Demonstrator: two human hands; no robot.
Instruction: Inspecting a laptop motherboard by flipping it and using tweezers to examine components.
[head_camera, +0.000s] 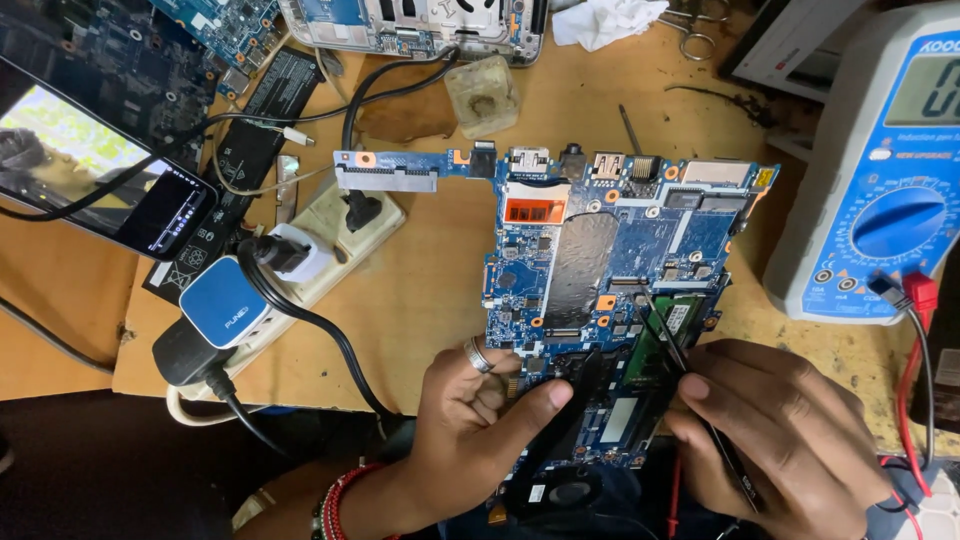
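A blue circuit board (610, 270) lies flat on the wooden table (430, 290). The left hand (480, 410) grips its near edge to steady it, while the right hand (790, 430) pinches a black probe (670, 335), tip touching the board. A multimeter (880, 180) sits just right.

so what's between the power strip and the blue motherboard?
Head view: bare wooden bench between power strip and motherboard; only a black cable crosses lower down.

Wooden bench (440, 290): circuit board (610, 250), multimeter (880, 170)
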